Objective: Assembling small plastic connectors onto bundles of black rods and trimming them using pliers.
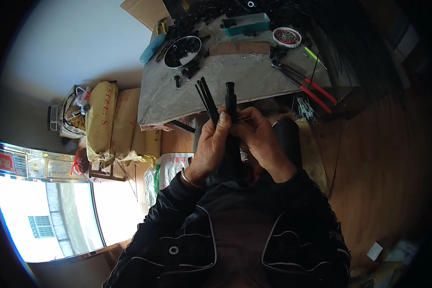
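Note:
Both my hands are close together over my lap, just off the table's near edge. My left hand (210, 146) is closed around several thin black rods (207, 98), which fan upward past the thumb. Between the hands stands a black tube-shaped piece (231, 98) with a flared cap at its top, and its lower part runs down into dark shadow. My right hand (261, 139) pinches beside the tube, and thin metal pins (245, 118) stick out at its fingertips. The fingers partly hide where the rods meet the tube.
On the grey table (158, 101) are a bowl of black parts (183, 50), a wooden strip (239, 48), a teal tray (247, 25), a white dish of small metal bits (287, 36) and red-handled pliers (305, 85). Yellow sacks (101, 120) stand at left.

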`<state>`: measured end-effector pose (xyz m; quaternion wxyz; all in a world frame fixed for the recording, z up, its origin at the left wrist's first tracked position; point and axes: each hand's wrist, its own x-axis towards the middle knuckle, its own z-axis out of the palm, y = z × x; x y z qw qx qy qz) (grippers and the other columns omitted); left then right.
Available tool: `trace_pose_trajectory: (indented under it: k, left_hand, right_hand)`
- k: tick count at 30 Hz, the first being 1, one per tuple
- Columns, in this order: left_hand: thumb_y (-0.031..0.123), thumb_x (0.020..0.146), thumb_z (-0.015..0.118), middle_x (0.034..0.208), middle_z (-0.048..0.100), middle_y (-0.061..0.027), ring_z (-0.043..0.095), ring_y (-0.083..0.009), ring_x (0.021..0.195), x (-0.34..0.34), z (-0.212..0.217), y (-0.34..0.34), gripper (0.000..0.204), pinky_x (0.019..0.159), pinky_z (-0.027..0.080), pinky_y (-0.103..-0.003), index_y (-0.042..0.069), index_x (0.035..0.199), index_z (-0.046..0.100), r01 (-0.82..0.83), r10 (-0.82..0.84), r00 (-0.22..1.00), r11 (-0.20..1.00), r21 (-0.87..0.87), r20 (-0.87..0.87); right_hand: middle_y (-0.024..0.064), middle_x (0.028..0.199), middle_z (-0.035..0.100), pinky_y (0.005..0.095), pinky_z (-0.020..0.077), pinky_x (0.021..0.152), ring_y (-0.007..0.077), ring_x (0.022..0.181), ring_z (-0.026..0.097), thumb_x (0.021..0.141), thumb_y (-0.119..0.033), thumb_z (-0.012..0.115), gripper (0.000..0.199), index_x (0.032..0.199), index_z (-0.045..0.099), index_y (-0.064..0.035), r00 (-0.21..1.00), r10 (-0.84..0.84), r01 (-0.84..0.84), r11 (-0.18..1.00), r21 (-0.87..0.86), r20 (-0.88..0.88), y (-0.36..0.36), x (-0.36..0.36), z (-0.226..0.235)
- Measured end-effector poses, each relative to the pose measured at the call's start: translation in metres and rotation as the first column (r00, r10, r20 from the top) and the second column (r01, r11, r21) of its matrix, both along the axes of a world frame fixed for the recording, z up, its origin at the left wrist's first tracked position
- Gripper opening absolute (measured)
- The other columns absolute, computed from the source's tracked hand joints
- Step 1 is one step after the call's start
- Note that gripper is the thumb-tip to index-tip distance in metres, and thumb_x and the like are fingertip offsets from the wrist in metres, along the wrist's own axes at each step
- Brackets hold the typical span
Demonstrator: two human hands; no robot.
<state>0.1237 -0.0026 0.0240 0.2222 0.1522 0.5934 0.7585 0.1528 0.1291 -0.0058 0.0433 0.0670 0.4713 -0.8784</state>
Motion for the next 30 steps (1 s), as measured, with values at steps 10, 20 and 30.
trace_pose_trajectory:
  k: [10, 20, 30]
  left_hand:
    - [0.035, 0.103, 0.041, 0.08, 0.057, 0.0001, 0.052, -0.0061, 0.065, 0.003, -0.003, 0.011, 0.034, 0.057, 0.044, -0.02, 0.004, 0.105, 0.055, -0.199, 0.199, 0.98, 0.98, -0.024, 0.019]
    - [0.036, 0.103, 0.041, 0.069, 0.049, 0.0015, 0.044, -0.0051, 0.056, 0.005, -0.008, 0.018, 0.033, 0.051, 0.036, -0.02, 0.005, 0.101, 0.053, -0.211, 0.209, 0.975, 0.977, -0.025, -0.068]
    - [0.035, 0.103, 0.041, 0.064, 0.046, 0.0025, 0.041, -0.0046, 0.052, 0.006, -0.012, 0.021, 0.031, 0.047, 0.034, -0.021, 0.006, 0.099, 0.052, -0.248, 0.247, 0.964, 0.969, -0.001, -0.098]
  right_hand:
    - [0.0014, 0.094, 0.061, 0.0236, 0.0478, 0.077, 0.0101, 0.092, 0.055, 0.083, -0.01, 0.074, 0.036, 0.114, 0.057, -0.003, 0.881, -0.225, 0.419, 0.778, 0.469, -0.415, 0.001, 0.002, -0.009]
    - [0.0064, 0.081, 0.064, 0.0222, 0.0492, 0.06, 0.0098, 0.068, 0.062, 0.089, -0.007, 0.066, 0.013, 0.096, 0.059, 0.0017, 0.941, -0.109, 0.243, 0.876, 0.416, -0.322, 0.018, -0.001, 0.005]
    - [0.0029, 0.077, 0.062, 0.022, 0.0454, 0.063, 0.0077, 0.069, 0.057, 0.091, -0.006, 0.062, 0.008, 0.088, 0.059, 0.0011, 0.961, -0.127, 0.218, 0.894, 0.392, -0.247, 0.015, 0.007, 0.016]
